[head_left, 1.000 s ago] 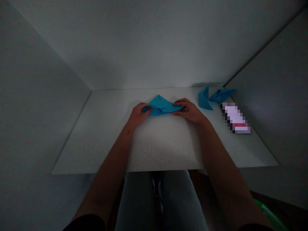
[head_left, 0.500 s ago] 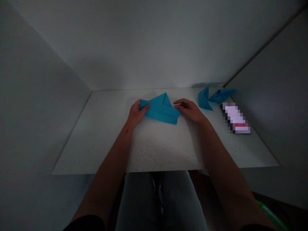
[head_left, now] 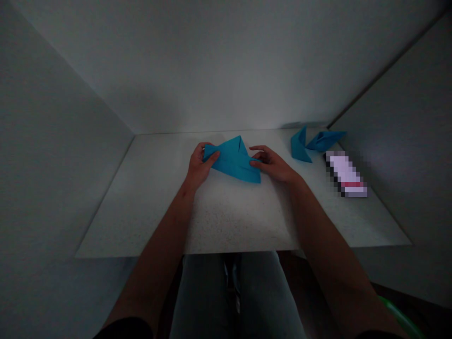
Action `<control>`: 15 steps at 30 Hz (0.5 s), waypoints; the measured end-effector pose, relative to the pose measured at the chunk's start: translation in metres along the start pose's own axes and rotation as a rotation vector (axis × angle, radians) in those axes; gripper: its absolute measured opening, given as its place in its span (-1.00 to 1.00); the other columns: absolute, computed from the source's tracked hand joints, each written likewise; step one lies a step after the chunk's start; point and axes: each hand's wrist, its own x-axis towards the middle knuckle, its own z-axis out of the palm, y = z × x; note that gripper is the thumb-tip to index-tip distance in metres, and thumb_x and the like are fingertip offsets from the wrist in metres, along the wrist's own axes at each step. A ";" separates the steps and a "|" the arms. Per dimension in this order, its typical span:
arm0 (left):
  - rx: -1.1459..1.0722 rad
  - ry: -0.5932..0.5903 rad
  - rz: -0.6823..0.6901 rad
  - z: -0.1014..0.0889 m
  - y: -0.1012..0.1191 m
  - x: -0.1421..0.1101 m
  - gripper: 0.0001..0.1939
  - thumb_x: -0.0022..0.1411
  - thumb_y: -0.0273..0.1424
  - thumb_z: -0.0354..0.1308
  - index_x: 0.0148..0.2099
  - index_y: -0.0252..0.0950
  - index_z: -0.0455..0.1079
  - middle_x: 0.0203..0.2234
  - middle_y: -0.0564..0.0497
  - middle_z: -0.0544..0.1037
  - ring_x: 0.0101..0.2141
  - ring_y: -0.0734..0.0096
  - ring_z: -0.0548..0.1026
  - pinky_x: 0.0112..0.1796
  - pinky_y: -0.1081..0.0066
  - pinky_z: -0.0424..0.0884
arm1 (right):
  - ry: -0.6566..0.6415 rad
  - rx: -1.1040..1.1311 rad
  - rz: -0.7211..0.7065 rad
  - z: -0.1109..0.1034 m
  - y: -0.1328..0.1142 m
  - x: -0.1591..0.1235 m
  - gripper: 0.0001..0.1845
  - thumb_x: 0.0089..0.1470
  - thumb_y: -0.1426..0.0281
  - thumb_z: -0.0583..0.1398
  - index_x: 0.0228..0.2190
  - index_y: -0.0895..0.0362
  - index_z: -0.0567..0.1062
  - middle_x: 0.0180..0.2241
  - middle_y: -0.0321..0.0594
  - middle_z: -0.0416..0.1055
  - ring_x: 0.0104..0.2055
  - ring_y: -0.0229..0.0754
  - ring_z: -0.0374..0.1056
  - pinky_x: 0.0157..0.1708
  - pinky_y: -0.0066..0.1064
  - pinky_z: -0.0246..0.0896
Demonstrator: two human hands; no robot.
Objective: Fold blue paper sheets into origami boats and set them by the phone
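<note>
A folded sheet of blue paper is held just above the white table, with a pointed peak at its far side and a broad flap toward me. My left hand pinches its left end, thumb on top and fingers behind. At the right end, my right hand grips the paper's edge between thumb and fingers, while the index finger stretches out over it. The paper hides part of the right fingers.
Two folded blue paper pieces, one upright and one lying pointed, are at the table's back right. Nearer me lies a phone, its screen blurred out. Walls enclose the white table at the back and sides.
My right hand has moved slightly left and its thumb now lies on the paper's right end. The paper has shifted a little left, and its front flap looks more bent.
</note>
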 end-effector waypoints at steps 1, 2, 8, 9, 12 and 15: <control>0.013 0.000 0.003 0.000 0.000 0.000 -0.53 0.28 0.01 0.36 0.04 -0.14 0.35 -0.23 0.01 0.57 -0.25 0.33 0.58 -0.26 0.38 0.53 | 0.001 0.011 -0.002 0.001 -0.001 0.000 -0.22 0.04 -0.10 0.48 0.18 -0.08 0.45 -0.18 -0.24 0.54 -0.13 -0.07 0.48 -0.13 -0.24 0.46; 0.026 0.005 0.006 -0.001 -0.001 0.000 -0.53 0.28 0.02 0.36 0.04 -0.14 0.35 -0.23 0.01 0.57 -0.25 0.33 0.58 -0.26 0.38 0.53 | 0.004 0.024 -0.002 0.001 -0.001 0.001 -0.23 0.03 -0.10 0.49 0.16 -0.09 0.46 -0.19 -0.26 0.53 -0.16 -0.09 0.47 -0.17 -0.26 0.45; 0.008 0.108 -0.023 -0.001 -0.008 0.003 -0.57 0.31 -0.03 0.32 0.01 -0.11 0.26 -0.39 0.11 0.47 -0.42 0.43 0.46 -0.42 0.45 0.34 | 0.122 0.080 0.010 0.000 -0.001 0.005 -0.28 0.04 -0.16 0.45 0.07 -0.16 0.34 -0.36 -0.40 0.40 -0.42 -0.19 0.32 -0.45 -0.36 0.29; 0.003 0.118 -0.030 -0.001 -0.010 0.003 -0.58 0.31 -0.05 0.32 0.00 -0.11 0.23 -0.42 0.14 0.43 -0.45 0.45 0.42 -0.45 0.47 0.30 | 0.157 0.078 0.007 0.000 -0.001 0.006 -0.28 0.04 -0.17 0.45 0.04 -0.17 0.32 -0.36 -0.41 0.39 -0.44 -0.19 0.30 -0.47 -0.36 0.26; 0.012 0.155 -0.034 -0.001 -0.012 0.002 -0.56 0.30 -0.10 0.34 -0.03 -0.08 0.15 -0.44 0.19 0.37 -0.50 0.51 0.36 -0.48 0.48 0.22 | 0.223 0.062 -0.036 -0.001 0.001 0.010 -0.35 0.04 -0.18 0.44 -0.10 -0.13 0.31 -0.34 -0.38 0.37 -0.43 -0.20 0.28 -0.46 -0.35 0.22; 0.021 0.180 -0.022 -0.002 -0.010 0.001 -0.55 0.30 -0.12 0.34 -0.06 -0.08 0.10 -0.43 0.20 0.37 -0.52 0.54 0.34 -0.49 0.48 0.18 | 0.213 0.042 -0.122 0.000 0.000 0.011 -0.42 0.06 -0.16 0.43 -0.24 -0.07 0.33 -0.36 -0.35 0.34 -0.39 -0.19 0.27 -0.40 -0.32 0.25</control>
